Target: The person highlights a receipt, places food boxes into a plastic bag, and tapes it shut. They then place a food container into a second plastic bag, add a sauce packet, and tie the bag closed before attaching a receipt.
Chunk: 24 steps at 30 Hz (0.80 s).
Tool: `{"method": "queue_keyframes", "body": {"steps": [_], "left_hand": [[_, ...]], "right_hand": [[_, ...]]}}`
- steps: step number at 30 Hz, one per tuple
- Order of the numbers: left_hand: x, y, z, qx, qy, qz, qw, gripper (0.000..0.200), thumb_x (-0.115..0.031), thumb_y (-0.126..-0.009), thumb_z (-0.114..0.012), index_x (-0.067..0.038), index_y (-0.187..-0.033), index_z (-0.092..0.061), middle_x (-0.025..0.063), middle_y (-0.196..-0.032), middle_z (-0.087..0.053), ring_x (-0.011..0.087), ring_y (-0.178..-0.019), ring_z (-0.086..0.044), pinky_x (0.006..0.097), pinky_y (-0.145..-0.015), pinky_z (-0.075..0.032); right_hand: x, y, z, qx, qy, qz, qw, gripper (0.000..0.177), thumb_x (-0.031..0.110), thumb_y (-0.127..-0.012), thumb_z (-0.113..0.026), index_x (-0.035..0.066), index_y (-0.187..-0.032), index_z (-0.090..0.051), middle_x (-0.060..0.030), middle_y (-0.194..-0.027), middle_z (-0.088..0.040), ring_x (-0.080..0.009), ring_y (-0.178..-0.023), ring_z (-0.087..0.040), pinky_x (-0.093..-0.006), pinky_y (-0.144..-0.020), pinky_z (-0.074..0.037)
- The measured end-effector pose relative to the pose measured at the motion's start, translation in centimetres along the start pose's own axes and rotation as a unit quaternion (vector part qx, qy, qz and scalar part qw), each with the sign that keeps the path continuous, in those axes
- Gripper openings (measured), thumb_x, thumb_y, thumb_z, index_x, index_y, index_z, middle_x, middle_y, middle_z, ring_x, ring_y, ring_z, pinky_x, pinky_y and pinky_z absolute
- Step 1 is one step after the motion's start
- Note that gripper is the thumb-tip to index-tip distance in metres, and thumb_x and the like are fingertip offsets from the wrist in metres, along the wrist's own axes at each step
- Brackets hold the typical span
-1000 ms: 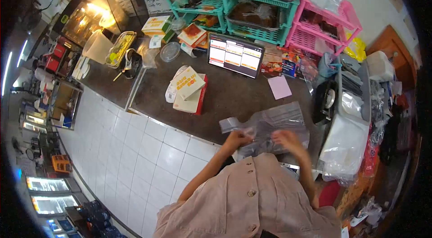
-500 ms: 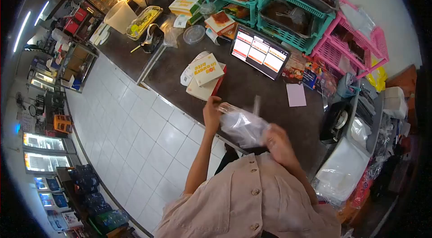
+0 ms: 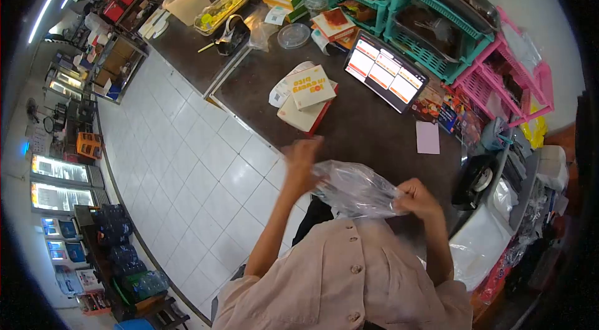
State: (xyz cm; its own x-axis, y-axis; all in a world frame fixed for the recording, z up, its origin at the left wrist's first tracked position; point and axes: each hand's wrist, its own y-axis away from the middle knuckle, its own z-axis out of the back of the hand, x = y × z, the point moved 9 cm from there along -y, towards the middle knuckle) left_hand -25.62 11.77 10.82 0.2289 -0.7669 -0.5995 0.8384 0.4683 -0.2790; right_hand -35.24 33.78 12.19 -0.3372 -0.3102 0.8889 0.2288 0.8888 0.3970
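A clear plastic bag [image 3: 359,188] is stretched in the air between my two hands, just in front of my shirt. My right hand [image 3: 422,200] pinches its right end between thumb and fingers. At the bag's left end is my left hand [image 3: 302,169], blurred by motion; the bag's edge is caught near its thumb, while other fingers point up and away. Beyond my left hand on the dark counter lie two small cardboard food boxes, an upper box [image 3: 311,88] resting on a lower box [image 3: 304,116]. A paper receipt [image 3: 279,94] sticks out beside them.
A tablet [image 3: 385,73] stands tilted behind the boxes, with a pink paper [image 3: 427,137] to its right. Turquoise racks [image 3: 430,49] and a pink rack [image 3: 477,83] line the wall. A tape dispenser [image 3: 475,181] and plastic bags [image 3: 477,246] are at the right. The counter edge [image 3: 246,127] borders white floor tiles.
The bag has been spread wider, and my right hand has moved right with its end. My left hand's fingers have lifted and blurred. The whole view has shifted slightly.
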Motion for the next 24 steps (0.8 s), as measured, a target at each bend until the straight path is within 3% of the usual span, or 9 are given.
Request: {"method": "queue_keyframes", "body": {"steps": [2, 4, 8, 10, 12, 15, 19, 20, 24], "left_hand": [[-2.1, 0.7, -4.3, 0.116, 0.168, -0.105, 0.973, 0.055, -0.001, -0.065, -0.063, -0.006, -0.117, -0.047, 0.0160, -0.110, -0.054, 0.0301, -0.093, -0.057, 0.0385, -0.073, -0.047], [2.2, 2.3, -9.6, 0.320, 0.090, 0.068, 0.941, 0.044, -0.003, -0.074, -0.055, -0.005, -0.117, -0.047, 0.0215, -0.104, -0.056, 0.0345, -0.092, -0.057, 0.0397, -0.076, -0.045], [7.9, 3.5, -11.0, 0.192, 0.214, 0.112, 0.951, 0.036, -0.002, -0.076, -0.049, 0.000, -0.112, -0.042, 0.0250, -0.089, -0.058, 0.0404, -0.078, -0.058, 0.0420, -0.066, -0.046], [8.5, 3.4, -10.9, 0.122, 0.260, 0.060, 0.956, 0.034, -0.004, -0.078, -0.048, 0.000, -0.111, -0.042, 0.0251, -0.088, -0.058, 0.0398, -0.076, -0.058, 0.0417, -0.065, -0.046], [10.0, 3.9, -13.8, 0.158, 0.326, 0.072, 0.929, 0.026, -0.008, -0.085, -0.045, 0.000, -0.109, -0.042, 0.0236, -0.085, -0.057, 0.0357, -0.073, -0.059, 0.0407, -0.064, -0.046], [9.8, 3.9, -14.9, 0.281, 0.354, 0.178, 0.874, 0.025, -0.020, -0.091, -0.043, 0.000, -0.106, -0.044, 0.0164, -0.082, -0.056, 0.0258, -0.075, -0.057, 0.0351, -0.065, -0.044], [10.5, 5.2, -16.7, 0.330, 0.470, 0.166, 0.802, 0.037, -0.034, -0.091, -0.044, 0.000, -0.105, -0.045, 0.0083, -0.088, -0.053, 0.0167, -0.077, -0.049, 0.0304, -0.066, -0.042], [10.2, 5.1, -16.3, 0.337, 0.478, 0.164, 0.794, 0.038, -0.036, -0.090, -0.046, 0.000, -0.103, -0.045, 0.0074, -0.083, -0.052, 0.0158, -0.074, -0.049, 0.0293, -0.064, -0.042], [8.3, 4.8, -14.0, 0.390, 0.416, 0.145, 0.808, 0.048, -0.045, -0.083, -0.055, -0.001, -0.101, -0.047, 0.0068, -0.077, -0.051, 0.0134, -0.070, -0.048, 0.0270, -0.061, -0.041]], "right_hand": [[-0.2, -3.3, 1.0, 0.070, 0.004, -0.013, 0.997, 0.023, 0.025, -0.076, -0.066, 0.003, -0.073, -0.061, 0.0066, -0.057, -0.049, -0.0014, -0.047, -0.041, -0.0201, -0.040, -0.030], [1.1, -7.7, 3.9, -0.010, 0.126, -0.015, 0.992, 0.028, 0.030, -0.082, -0.059, 0.002, -0.078, -0.059, -0.0017, -0.061, -0.056, -0.0114, -0.050, -0.050, -0.0245, -0.046, -0.040], [10.3, -13.4, 3.4, -0.392, 0.542, 0.152, 0.728, 0.049, 0.032, -0.080, -0.061, 0.001, -0.115, -0.045, -0.0212, -0.109, -0.051, -0.0324, -0.103, -0.049, -0.0415, -0.086, -0.040], [10.7, -20.5, 0.0, -0.348, 0.430, 0.231, 0.800, 0.074, 0.039, -0.069, -0.070, 0.009, -0.127, -0.035, -0.0250, -0.122, -0.039, -0.0394, -0.116, -0.036, -0.0465, -0.093, -0.034], [10.5, -25.2, -4.3, -0.413, 0.581, 0.059, 0.699, 0.091, 0.044, -0.055, -0.077, 0.018, -0.130, -0.032, -0.0289, -0.122, -0.035, -0.0459, -0.115, -0.032, -0.0520, -0.093, -0.032], [7.2, -29.9, -2.5, -0.448, 0.563, -0.098, 0.688, 0.095, 0.044, -0.048, -0.078, 0.023, -0.128, -0.032, -0.0307, -0.122, -0.032, -0.0489, -0.112, -0.031, -0.0543, -0.092, -0.031], [5.9, -27.1, -0.2, -0.471, 0.489, 0.050, 0.733, 0.091, 0.042, -0.048, -0.075, 0.015, -0.125, -0.035, -0.0260, -0.112, -0.044, -0.0406, -0.105, -0.039, -0.0490, -0.090, -0.032], [4.4, -25.7, 2.0, -0.480, 0.433, 0.036, 0.762, 0.092, 0.041, -0.048, -0.075, 0.012, -0.126, -0.035, -0.0230, -0.108, -0.047, -0.0384, -0.102, -0.041, -0.0475, -0.088, -0.032], [-2.3, -19.0, 8.0, -0.568, 0.385, -0.170, 0.707, 0.093, 0.036, -0.055, -0.076, 0.014, -0.131, -0.027, -0.0260, -0.115, -0.044, -0.0404, -0.104, -0.042, -0.0508, -0.083, -0.035]]}}
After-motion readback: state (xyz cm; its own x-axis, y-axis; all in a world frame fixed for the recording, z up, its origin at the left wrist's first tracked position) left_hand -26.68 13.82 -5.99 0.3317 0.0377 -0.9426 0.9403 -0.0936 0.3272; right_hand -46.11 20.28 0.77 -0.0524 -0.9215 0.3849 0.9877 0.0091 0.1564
